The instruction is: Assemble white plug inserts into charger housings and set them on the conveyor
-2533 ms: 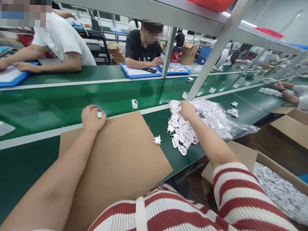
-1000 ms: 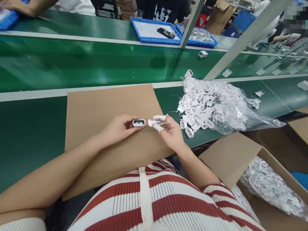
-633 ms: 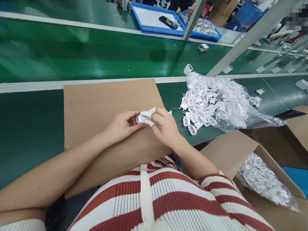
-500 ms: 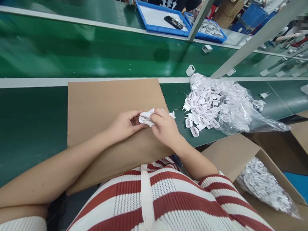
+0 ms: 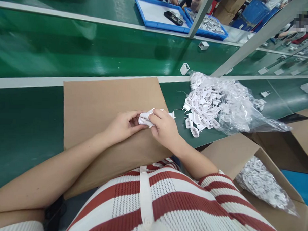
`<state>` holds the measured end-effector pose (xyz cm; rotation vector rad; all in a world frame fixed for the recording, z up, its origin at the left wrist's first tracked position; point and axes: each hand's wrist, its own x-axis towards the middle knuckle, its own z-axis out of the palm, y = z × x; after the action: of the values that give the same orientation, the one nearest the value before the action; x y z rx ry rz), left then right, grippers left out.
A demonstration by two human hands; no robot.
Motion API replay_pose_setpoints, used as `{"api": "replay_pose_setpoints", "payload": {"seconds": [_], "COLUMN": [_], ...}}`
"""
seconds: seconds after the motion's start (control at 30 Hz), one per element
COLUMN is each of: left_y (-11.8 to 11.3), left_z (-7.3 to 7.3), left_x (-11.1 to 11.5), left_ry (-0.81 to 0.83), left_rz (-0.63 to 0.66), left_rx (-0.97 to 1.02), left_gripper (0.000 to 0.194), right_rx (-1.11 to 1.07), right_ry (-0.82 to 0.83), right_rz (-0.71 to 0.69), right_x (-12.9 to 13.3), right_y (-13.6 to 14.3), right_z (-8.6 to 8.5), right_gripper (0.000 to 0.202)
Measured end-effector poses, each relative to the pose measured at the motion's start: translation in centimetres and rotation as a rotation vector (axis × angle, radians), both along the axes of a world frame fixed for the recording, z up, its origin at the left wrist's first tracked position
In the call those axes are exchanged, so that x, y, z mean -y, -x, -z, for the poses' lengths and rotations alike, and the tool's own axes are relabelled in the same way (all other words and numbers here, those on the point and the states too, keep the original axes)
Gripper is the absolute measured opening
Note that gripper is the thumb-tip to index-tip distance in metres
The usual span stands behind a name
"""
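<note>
Holds a white case (image 5: 141, 121) in front of the body, just above the right part of a cardboard sheet (image 5: 106, 100). Clamps the left grip (image 5: 122, 126) on its left side, between thumb and fingers. Clamps the right grip (image 5: 166, 129) on the same case from the other side, with white caps (image 5: 153, 112) over the fingertips, covering much of it. Shows a white plug (image 5: 172, 114) poking out past the right knuckles, near the cardboard's edge; cannot tell for sure, so close behind the grip, whether held or lying there. Has the sheet on the green bench (image 5: 24, 124), reaching over its front edge toward a striped top (image 5: 131, 192).

To the right, on the bench, has a heap of plugs (image 5: 202, 108) partly in a clear bag (image 5: 257, 120), with a loose plug (image 5: 265, 94) farther right. Beyond, on a green strip (image 5: 95, 52), has a second case (image 5: 184, 68) near the bag and a third case (image 5: 203, 45) farther off. Past the strip, has a blue tray (image 5: 167, 29) bearing a long black thing (image 5: 173, 18), just beside another tray (image 5: 212, 36) of small parts (image 5: 211, 24). Low at right, has an open carton (image 5: 231, 150) with bagged white parts (image 5: 265, 185) inside.
</note>
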<state>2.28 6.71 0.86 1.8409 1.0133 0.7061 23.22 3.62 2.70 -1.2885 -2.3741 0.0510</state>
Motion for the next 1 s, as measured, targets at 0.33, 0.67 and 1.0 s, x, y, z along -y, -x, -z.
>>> {"api": "replay_pose_setpoints", "payload": {"seconds": [0.33,0.67,1.0], "left_y": [0.0,0.3,0.1], "left_z": [-0.1,-0.6,-4.9], "left_x": [0.4,0.5,2.1], "left_ry": [-0.283,-0.172,-0.122], "left_rz": [0.039,0.076,0.209], "left_rx": [-0.278,-0.200,0.338], "left_gripper": [0.037,0.037,0.026], "right_rx": [0.066,-0.399,-0.798], "right_ry": [-0.012,0.172,-0.084], "right_rz": [0.076,0.066,0.009], "right_x": [0.7,1.3,5.0], "right_y": [1.2,-0.4,-0.6], "right_z": [-0.3,2.1,-2.5], "right_gripper": [0.033,0.047,0.028]}}
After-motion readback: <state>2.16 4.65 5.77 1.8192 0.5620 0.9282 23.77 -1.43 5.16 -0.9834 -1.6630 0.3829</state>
